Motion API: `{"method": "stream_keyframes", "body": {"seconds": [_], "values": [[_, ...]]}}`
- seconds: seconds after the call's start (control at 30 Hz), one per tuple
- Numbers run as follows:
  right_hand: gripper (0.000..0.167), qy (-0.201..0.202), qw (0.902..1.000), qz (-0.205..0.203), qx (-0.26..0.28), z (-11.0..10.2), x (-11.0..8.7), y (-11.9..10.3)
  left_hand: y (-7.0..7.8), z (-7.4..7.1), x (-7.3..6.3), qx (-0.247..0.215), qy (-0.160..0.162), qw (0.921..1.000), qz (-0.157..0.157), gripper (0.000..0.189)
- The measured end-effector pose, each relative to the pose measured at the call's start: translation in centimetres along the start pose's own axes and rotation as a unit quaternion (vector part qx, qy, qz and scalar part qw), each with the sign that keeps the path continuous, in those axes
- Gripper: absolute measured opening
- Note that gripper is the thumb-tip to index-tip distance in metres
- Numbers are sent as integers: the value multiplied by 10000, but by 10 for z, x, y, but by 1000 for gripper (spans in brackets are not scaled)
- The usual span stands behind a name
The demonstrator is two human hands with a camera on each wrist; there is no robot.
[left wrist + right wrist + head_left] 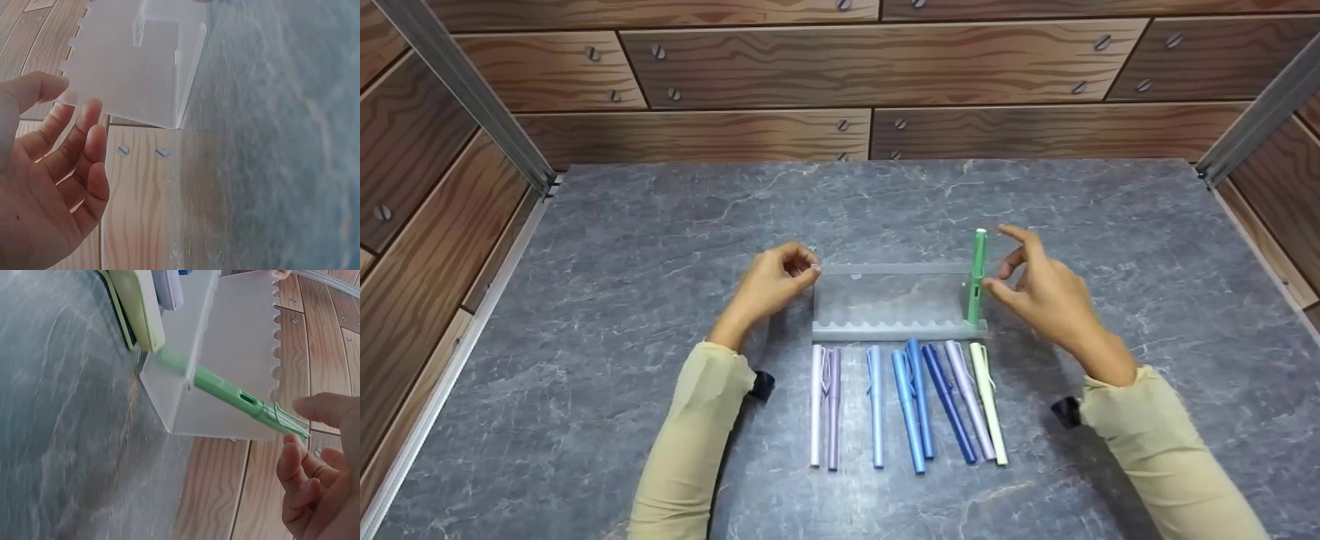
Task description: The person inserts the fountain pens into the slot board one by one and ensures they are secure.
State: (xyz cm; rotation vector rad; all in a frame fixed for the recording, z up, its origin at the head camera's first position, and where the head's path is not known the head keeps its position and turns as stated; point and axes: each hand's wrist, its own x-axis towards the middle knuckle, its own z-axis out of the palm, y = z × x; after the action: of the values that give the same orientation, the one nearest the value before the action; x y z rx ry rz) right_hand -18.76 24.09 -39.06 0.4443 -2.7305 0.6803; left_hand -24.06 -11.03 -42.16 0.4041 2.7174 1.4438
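A clear plastic pen rack (896,330) with notched edges stands in the middle of the table. My left hand (776,281) pinches its left upper corner between thumb and fingertips; in the left wrist view that hand (62,163) is at the notched edge of the rack (124,67). A green pen (977,277) stands tilted in the rack's right end, clip toward the top. Beside this pen is my right hand (1046,296), thumb and index finger spread. In the right wrist view its fingers (292,464) lie close to the pen's clip end (284,419), not closed round it.
In front of the rack lie several pens: a pale lilac pen (816,405), a purple pen (833,412), a light blue pen (875,409), blue pens (910,416), a dark blue pen (951,405), a lavender pen (971,405) and a pale green pen (988,405). Wood-patterned panels (840,67) border the table.
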Motion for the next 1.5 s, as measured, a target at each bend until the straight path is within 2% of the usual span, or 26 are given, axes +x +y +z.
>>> {"method": "stream_keyframes", "body": {"seconds": [0.1,0.27,0.47,0.57,0.7,0.9,1.0,1.1,1.33,1.5], "values": [[66,-214,9997,-27,135,-4,-6,3,0,0,0,5,12,10000,5,11],[65,-981,9930,20,660,-9,-17,8,-2,0,0,-26,-2,10000,26,12],[67,-2030,9686,230,1417,-8,-29,14,-3,-1,-1,-1,49,10000,59,12],[69,-2452,9558,339,1584,-5,-33,16,-3,-1,-1,1,56,10000,20,12],[70,-2836,9444,367,1626,-1,-39,19,-3,-1,-1,-5,35,10000,-16,13],[68,-3154,9318,106,1792,3,-47,24,-2,-1,-1,19,13,10000,-32,13],[66,-3218,9297,16,1791,4,-50,26,-2,-1,-1,-14,1,10000,-49,13],[66,-3261,9292,54,1737,5,-52,27,-1,-1,0,-49,-1,10000,-56,13],[68,-3452,9199,193,1852,6,-57,28,0,0,0,29,29,10000,13,14],[66,-3529,9173,197,1835,6,-56,26,1,0,0,-15,-37,10000,-50,14]]}}
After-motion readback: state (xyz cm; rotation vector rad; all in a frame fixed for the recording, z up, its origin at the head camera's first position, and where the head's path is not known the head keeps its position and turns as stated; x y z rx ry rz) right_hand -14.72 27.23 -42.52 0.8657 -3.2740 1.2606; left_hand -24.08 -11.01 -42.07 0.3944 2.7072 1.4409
